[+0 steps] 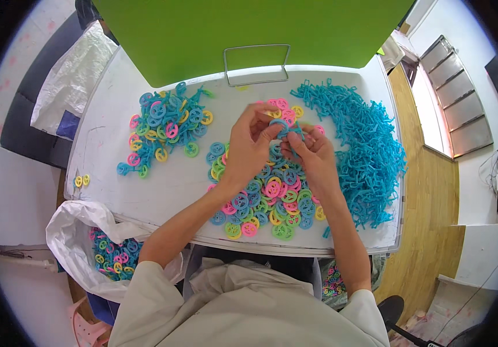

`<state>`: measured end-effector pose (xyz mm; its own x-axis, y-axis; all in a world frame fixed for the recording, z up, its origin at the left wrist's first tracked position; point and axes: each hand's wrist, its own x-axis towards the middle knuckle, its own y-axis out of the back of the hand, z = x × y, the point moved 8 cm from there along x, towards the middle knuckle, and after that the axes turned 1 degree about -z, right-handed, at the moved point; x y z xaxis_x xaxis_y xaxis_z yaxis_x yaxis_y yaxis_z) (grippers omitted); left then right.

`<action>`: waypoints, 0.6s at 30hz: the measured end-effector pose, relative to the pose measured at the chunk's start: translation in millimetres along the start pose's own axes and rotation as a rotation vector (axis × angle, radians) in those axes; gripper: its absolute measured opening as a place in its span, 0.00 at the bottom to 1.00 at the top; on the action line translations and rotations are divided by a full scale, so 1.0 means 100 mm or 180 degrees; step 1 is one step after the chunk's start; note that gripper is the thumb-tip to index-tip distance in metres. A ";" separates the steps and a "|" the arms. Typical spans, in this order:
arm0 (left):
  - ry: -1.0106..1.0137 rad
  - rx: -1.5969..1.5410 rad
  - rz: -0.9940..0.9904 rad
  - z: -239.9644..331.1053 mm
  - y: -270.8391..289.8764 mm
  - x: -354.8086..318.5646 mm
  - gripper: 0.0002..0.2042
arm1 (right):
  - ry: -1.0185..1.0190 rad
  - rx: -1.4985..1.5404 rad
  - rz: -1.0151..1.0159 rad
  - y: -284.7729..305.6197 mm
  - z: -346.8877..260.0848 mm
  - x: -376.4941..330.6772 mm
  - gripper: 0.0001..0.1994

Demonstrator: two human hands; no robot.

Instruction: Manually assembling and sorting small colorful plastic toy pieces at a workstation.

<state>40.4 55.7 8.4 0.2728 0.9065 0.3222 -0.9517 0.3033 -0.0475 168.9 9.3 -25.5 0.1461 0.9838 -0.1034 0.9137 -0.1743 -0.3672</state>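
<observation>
Above the middle of the white table [104, 191], my left hand [249, 141] pinches a blue plastic wheel [279, 125]. Close against it, my right hand [314, 153] has its fingers closed on a small teal plastic piece [296, 132]; whether the two parts are joined I cannot tell. Under both hands spreads a pile of pink, yellow, green and blue spoked wheels [272, 188]. A large heap of teal plastic pieces [367, 156] lies right of my right hand. To the left is a pile of wheels with teal pieces among them [165, 121].
A green panel [249, 29] with a wire handle-like frame [257, 46] stands at the table's far side. Two yellow wheels [82, 181] lie near the left edge. Beside my left arm, a white sack [75, 231] holds similar coloured parts. Another bag of parts [333, 283] is below the table.
</observation>
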 end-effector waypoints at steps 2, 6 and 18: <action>0.0378 -0.0224 -0.0126 -0.03 -0.01 0.01 0.08 | 0.0453 -0.0780 0.0133 -0.06 -0.24 -0.09 0.14; 0.0474 -0.0182 -0.0231 -0.09 -0.06 0.00 0.11 | 0.1033 -0.2104 0.0267 0.02 -0.34 -0.07 0.13; 0.0675 -0.0274 0.0067 -0.14 -0.05 -0.07 0.11 | 0.0415 -0.1661 0.0654 0.04 -0.27 -0.07 0.10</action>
<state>44.7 51.7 -7.2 0.2852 0.9516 0.1148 -0.9445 0.2994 -0.1354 181.5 2.8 -0.7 0.3556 0.9346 0.0024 0.9230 -0.3515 0.1565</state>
